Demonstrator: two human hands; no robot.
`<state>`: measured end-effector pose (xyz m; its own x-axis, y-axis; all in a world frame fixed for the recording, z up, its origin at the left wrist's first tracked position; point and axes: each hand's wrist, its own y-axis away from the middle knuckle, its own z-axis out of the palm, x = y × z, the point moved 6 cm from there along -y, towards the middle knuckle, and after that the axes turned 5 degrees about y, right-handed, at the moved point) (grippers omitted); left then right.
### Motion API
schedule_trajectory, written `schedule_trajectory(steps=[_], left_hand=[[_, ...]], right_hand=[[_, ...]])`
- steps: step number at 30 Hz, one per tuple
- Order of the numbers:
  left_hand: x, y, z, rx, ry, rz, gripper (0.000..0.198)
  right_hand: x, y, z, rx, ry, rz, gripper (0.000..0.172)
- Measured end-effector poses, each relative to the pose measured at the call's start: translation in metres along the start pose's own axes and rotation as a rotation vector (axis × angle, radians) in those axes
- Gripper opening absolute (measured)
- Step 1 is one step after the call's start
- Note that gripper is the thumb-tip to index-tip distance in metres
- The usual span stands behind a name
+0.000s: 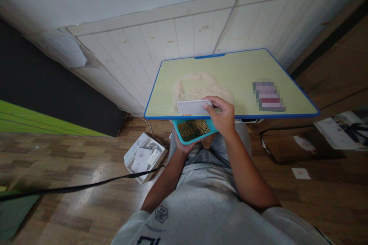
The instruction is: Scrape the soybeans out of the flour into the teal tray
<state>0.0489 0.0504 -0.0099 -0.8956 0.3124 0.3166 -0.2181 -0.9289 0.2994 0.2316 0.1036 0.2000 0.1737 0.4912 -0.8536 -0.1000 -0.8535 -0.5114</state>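
My right hand point(222, 113) grips the right end of a flat white rectangular piece point(191, 106), held on its long edge over the near side of a yellow-green table point(241, 69). Behind that piece a pale, grainy material point(201, 84) is spread on the tabletop. Just below the table's front edge, my left hand point(184, 145) holds a turquoise tray point(185, 142) from underneath at its left part. Small yellowish and dark green grains point(194, 129) lie in the tray, whose far side is hidden under the table edge.
A pixelated flat object point(268, 96) lies on the table's right side. An open white box point(145, 157) with papers and a cable stands on the floor at the left. A brown cardboard piece point(287, 149) is on the floor at the right. A panelled wall point(161, 38) rises behind the table.
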Motion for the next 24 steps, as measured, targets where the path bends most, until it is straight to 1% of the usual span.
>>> schedule_trajectory(steps=[5,13,17,19,21,24], left_hand=[[0.005,0.007,0.007,-0.042,-0.045,0.026,0.092],[0.005,0.010,0.010,0.007,-0.012,0.029,0.091],[0.004,0.009,0.009,-0.006,-0.005,0.000,0.094],[0.003,0.008,0.008,-0.010,-0.004,-0.004,0.092],[0.003,0.005,0.003,0.022,-0.022,0.012,0.086],[0.005,0.000,-0.006,0.126,-0.090,0.092,0.082]], right_hand=[[-0.002,0.000,0.000,-0.017,0.000,-0.002,0.024],[-0.001,-0.001,0.000,-0.027,0.002,-0.001,0.023],[-0.002,-0.001,0.000,-0.030,-0.011,-0.008,0.024],[-0.003,-0.001,0.000,-0.032,-0.008,-0.012,0.023],[-0.003,-0.001,0.000,-0.035,-0.002,-0.013,0.023],[-0.003,-0.001,0.000,-0.036,-0.008,-0.014,0.023]])
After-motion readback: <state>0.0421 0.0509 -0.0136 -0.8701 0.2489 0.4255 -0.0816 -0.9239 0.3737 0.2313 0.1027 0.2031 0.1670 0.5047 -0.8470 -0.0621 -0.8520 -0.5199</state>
